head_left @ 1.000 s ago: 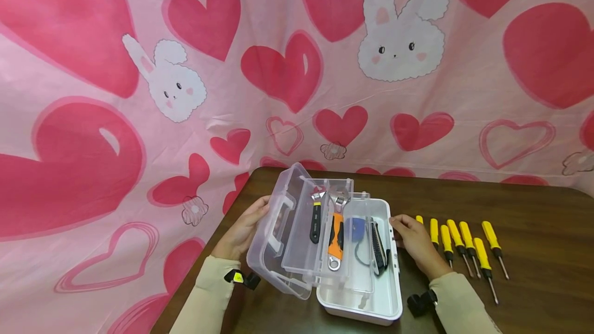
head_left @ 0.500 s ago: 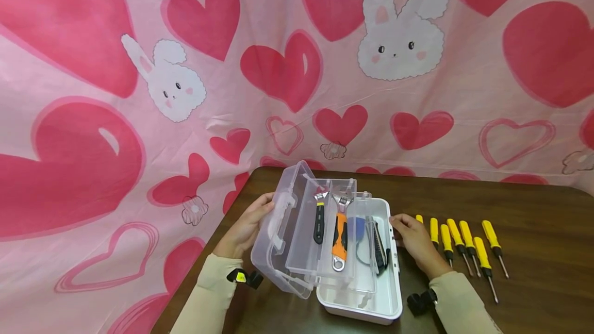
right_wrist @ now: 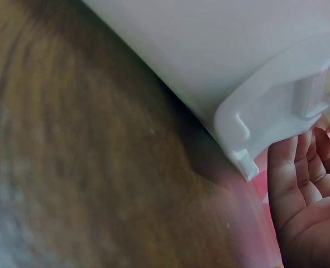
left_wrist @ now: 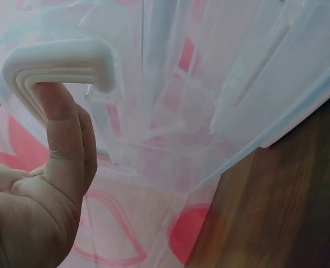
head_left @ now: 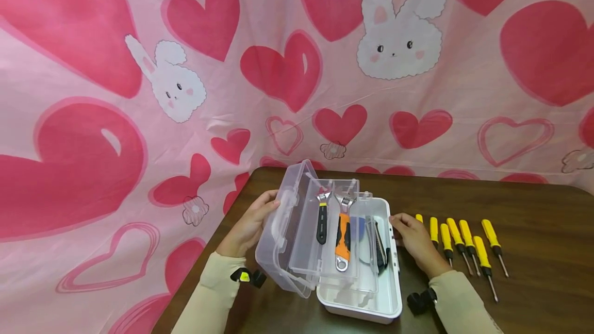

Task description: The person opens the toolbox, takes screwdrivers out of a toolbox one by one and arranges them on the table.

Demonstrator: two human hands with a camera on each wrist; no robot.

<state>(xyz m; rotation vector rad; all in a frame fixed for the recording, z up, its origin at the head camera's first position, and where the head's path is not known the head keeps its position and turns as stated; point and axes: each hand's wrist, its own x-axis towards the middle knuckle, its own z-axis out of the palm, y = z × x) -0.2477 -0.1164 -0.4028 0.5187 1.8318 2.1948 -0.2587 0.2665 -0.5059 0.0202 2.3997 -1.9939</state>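
A toolbox [head_left: 362, 313] with a white base and a clear lid [head_left: 271, 251] stands unlatched on the table, its lid tilted up on the left. My left hand [head_left: 246, 228] holds the lid up from outside, fingers straight; in the left wrist view a fingertip touches it under the white handle [left_wrist: 58, 61]. My right hand [head_left: 415, 238] grips the base's right rim with bent fingers, by the side latch [right_wrist: 287, 84]. On the raised clear tray lie a black-handled adjustable wrench [head_left: 322, 223] and an orange one [head_left: 343, 236]. Below sit a black utility knife [head_left: 381, 251] and a blue item [head_left: 361, 227], partly hidden.
Several yellow-handled screwdrivers [head_left: 482, 254] lie on the brown table [head_left: 547, 241] to the right of my right hand. A pink cloth with hearts and rabbits [head_left: 287, 81] hangs behind the table and down its left side.
The lid has swung a little to the right and more upright, with my left hand following it. The tray with both wrenches has shifted slightly right. My right hand stays at the rim.
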